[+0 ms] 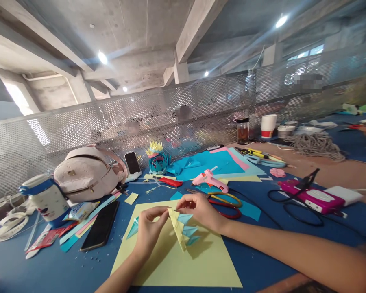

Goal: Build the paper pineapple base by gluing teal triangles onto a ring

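Note:
A folded paper strip (pixel 178 231), yellow with light blue pointed pieces along its right side, hangs between my hands above a large yellow paper sheet (pixel 183 270). My left hand (pixel 151 230) pinches its upper end from the left. My right hand (pixel 198 209) is closed at the same end from the right, thumb and fingers together on the paper. A light blue folded piece (pixel 133 229) shows on the sheet beside my left hand. Scissors with red and yellow handles (pixel 228 203) lie just behind my right hand.
Behind the sheet are a pink glue gun (pixel 211 180), a red cutter knife (pixel 170 182) and a blue and yellow folded paper piece (pixel 157 160). At left lie a black phone (pixel 100 226), a bottle (pixel 47 199) and a backpack (pixel 85 173). A magenta device (pixel 312 196) with black cable sits right.

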A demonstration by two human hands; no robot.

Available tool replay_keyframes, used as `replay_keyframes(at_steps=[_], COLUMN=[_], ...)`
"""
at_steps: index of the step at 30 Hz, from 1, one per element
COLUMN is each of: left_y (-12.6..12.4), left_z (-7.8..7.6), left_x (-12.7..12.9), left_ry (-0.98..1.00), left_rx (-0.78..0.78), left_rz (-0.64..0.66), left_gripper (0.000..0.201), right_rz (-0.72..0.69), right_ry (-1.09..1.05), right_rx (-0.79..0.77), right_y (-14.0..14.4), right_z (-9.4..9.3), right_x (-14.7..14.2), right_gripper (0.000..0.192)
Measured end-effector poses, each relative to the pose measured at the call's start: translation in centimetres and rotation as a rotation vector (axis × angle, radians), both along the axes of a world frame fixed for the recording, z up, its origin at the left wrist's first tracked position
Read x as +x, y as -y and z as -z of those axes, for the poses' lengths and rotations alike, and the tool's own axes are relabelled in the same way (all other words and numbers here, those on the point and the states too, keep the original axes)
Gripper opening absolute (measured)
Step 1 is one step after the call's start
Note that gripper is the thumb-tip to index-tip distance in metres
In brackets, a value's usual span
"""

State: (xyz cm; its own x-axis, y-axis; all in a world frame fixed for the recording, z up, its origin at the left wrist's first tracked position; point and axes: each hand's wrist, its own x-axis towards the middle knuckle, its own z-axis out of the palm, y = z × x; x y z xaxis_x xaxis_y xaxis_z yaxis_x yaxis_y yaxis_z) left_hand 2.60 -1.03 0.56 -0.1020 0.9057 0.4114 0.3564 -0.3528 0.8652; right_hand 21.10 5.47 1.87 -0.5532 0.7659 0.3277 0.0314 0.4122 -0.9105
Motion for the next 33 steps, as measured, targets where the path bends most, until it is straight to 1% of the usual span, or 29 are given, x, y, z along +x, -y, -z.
replay_keyframes(at_steps=[3, 5, 9, 13, 19, 23, 28, 33], left_y=[-0.4, -0.5, -0.3, 0.1, 0.4, 0.1, 0.0, -0.4], left_z=[0.3, 0.3, 0.0, -0.5, -0.8, -0.6, -0.3, 0.1], left_x=[-0.1, -0.1, 0.1, 0.4, 0.5, 0.8, 1.0, 0.4], left_ry=[0.08, 0.099, 0.042, -0.004, -0.04, -0.06, -0.031, -0.014], left_rx=[-0.013, -0.025, -0.049, -0.05, -0.057, -0.057, -0.045, -0.106], left_rz=[0.024, 0.034, 0.044, 0.015, 0.025, 0.031, 0.043, 0.062], left_gripper=[0.024, 0.024, 0.018, 0.015, 0.013, 0.013, 0.009, 0.014], right_rz=[-0.006, 0.0, 0.027, 0.025, -0.015, -0.023, -0.022, -0.044], right_ry=[-0.011, -0.001, 0.038, 0.072, 0.114, 0.127, 0.101, 0.124], right_rx=[0.006, 0.027, 0.104, 0.16, 0.139, 0.106, 0.1, 0.108], right_y=[0.0, 0.0, -0.1, 0.2, 0.6, 0.5, 0.2, 0.7], right_z=[0.0, 0.0, 0.0, 0.0, 0.1, 0.1, 0.2, -0.2], right_x=[0.1, 0.1, 0.3, 0.3, 0.2, 0.2, 0.3, 0.4], right_gripper=[0.026, 0.024, 0.023, 0.024, 0.021, 0.021, 0.023, 0.025])
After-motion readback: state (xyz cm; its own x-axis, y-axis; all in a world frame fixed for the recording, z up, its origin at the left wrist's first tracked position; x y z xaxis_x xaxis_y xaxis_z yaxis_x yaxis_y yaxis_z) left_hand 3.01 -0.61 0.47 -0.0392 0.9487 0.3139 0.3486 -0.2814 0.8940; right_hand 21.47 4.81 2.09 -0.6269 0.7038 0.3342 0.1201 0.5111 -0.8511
